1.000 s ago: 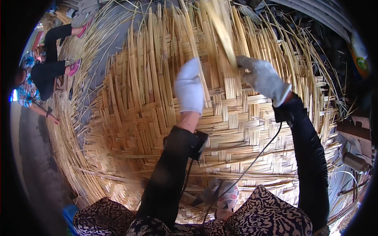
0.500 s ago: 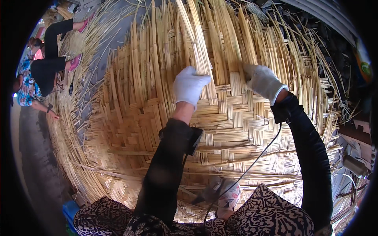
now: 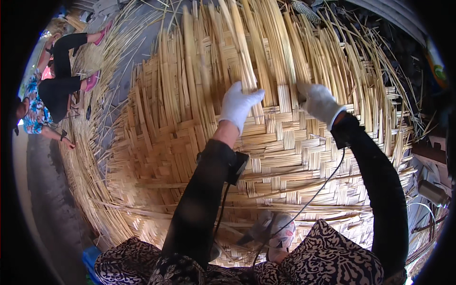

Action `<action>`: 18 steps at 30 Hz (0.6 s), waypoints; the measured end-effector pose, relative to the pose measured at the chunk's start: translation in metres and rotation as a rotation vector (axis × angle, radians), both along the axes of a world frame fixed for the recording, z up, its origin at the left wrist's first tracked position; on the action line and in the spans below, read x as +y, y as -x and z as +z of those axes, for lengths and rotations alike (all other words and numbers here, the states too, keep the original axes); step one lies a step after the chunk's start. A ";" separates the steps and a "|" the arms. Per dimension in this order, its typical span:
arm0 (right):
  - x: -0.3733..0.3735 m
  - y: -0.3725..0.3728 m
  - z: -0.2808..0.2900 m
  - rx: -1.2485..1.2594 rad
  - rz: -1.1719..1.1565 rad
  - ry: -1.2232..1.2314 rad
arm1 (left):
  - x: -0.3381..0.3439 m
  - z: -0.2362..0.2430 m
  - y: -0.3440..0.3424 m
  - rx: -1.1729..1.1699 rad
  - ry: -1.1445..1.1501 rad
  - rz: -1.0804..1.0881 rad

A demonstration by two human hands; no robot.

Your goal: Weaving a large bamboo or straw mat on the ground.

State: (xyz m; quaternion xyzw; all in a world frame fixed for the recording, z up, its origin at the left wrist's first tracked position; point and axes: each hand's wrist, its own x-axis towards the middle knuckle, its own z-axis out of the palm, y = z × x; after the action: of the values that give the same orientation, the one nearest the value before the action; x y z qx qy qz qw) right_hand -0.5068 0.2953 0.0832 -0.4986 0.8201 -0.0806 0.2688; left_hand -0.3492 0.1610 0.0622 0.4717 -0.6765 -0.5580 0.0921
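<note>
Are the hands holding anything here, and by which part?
The left hand appears to hold strips near their lower end; whether the right hand grips anything cannot be told.

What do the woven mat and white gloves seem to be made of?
Woven mat: probably split bamboo, cane or reed; slightly shiny, straw-coloured strips with lengthwise lines. White gloves: likely cotton or synthetic fabric, matte and softly creased; the fibre can't be told.

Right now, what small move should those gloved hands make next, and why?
Perhaps press the pale strips down and snug them sideways: the left fingers are on them, and the long strips farther up lie looser than the tight weave below. Whether the right fingers grip anything is unclear.
</note>
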 end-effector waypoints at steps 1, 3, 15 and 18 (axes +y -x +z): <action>0.007 0.001 -0.018 -0.058 -0.034 0.091 | -0.003 -0.004 0.002 0.091 -0.113 0.148; 0.028 -0.006 -0.028 -0.128 -0.033 0.638 | -0.010 -0.003 -0.001 0.205 -0.305 0.079; 0.137 -0.076 0.015 -0.006 0.117 0.433 | 0.021 -0.006 -0.013 0.326 0.102 0.313; 0.129 -0.099 0.023 -0.078 0.265 0.171 | 0.017 -0.011 -0.016 0.138 0.423 0.037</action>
State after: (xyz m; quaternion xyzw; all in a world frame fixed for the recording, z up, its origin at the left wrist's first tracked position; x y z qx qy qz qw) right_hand -0.4073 0.4243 0.1062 -0.6200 0.7262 -0.1331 0.2655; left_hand -0.3332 0.1777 0.0511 0.4148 -0.7619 -0.4329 0.2451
